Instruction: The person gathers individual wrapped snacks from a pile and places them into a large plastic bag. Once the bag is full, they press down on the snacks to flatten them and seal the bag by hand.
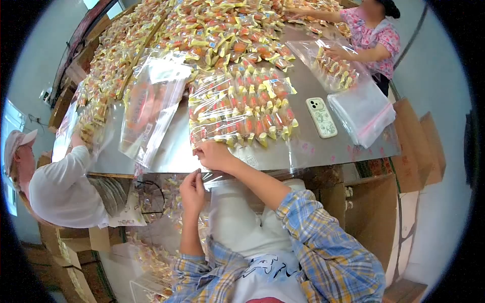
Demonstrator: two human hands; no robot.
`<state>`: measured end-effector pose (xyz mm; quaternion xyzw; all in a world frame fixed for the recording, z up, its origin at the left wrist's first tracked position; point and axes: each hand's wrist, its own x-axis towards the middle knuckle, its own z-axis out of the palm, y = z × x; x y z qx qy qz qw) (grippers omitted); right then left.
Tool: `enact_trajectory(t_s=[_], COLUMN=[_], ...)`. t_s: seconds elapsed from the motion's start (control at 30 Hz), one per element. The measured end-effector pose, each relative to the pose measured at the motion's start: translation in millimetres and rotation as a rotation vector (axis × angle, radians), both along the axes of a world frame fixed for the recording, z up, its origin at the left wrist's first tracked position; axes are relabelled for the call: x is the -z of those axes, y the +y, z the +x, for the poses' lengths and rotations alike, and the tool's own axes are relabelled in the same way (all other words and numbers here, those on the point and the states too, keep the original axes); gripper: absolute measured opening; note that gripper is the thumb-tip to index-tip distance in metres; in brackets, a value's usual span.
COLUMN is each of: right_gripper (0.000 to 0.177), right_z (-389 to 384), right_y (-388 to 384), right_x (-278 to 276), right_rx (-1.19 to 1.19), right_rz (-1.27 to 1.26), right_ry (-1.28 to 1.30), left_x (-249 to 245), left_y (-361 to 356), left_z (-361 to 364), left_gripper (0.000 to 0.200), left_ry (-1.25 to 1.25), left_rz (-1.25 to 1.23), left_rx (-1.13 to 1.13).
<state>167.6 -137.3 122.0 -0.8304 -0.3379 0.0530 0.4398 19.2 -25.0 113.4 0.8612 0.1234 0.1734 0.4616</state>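
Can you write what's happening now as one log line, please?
right hand: at clear bag, near-left corner | left hand: just below, by table edge | packets: in rows, seemingly inside bag | phone: back facing up, right of bag

Up top, the heap of yellow-and-orange wrapped packets runs clean off the edge! Print on the bagged rows of yellow-ended packets, too small to read; blue-and-yellow plaid shirt, cropped below!

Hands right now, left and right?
Left hand: curled near clear bag; grip can't be told.
Right hand: curled at bag's edge; grip can't be told.
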Motion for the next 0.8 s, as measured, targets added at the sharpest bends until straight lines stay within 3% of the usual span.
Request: enact_trajectory(t_s=[0.07, 0.17, 0.27, 0.3, 0.33, 0.43, 0.53, 0.6, 0.73, 0.8], right_gripper=[0.025, 0.031, 0.032, 0.032, 0.031, 0.034, 0.031, 0.031, 0.025, 0.024], right_z=[-1, -8, -2, 4, 10, 4, -21, -23, -19, -17], right_y=[-10, -50, -105, -122, -137, -178, -201, -203, -186, -181], right_x=[-3, -9, -13, -1, 2, -27, -32, -24, -11, -16], right_rx=[-0.125, -0.379, -0.402, -0.378, -0.349, -0.294, -0.177, -0.065, 0.033, 0.037], right_rz=[0.109, 0.140, 0.004, 0.123, 0.134, -0.112, -0.329, -0.319, -0.369, -0.427], right_ry=[0.107, 0.260, 0.372, 0.301, 0.432, 0.311, 0.128, -0.006, -0.204, -0.158], left_x=[-18, -3, 9, 14, 4, -43, -56, -66, -43, -38], left_y=[6, 20, 19, 18, 14, -10, -27, -54, -96, -105], left_z=[1, -4, -12, -13, -14, -14, -14, 4, 63, 89], left_gripper=[0.024, 0.025, 0.028, 0.029, 0.026, 0.021, 0.020, 0.018, 0.014, 0.022], left_ry=[0.125, 0.133, 0.085, 0.074, 0.103, -0.258, -0.330, -0.340, -0.138, 0.052], left_rz=[-0.139, -0.138, -0.113, -0.137, -0.075, 0.651, 0.527, 0.519, 0.551, 0.653], left_rx=[-0.006, 0.034, -0.004, -0.017, -0.040, -0.209, 0.066, 0.300, 0.596, 0.588])
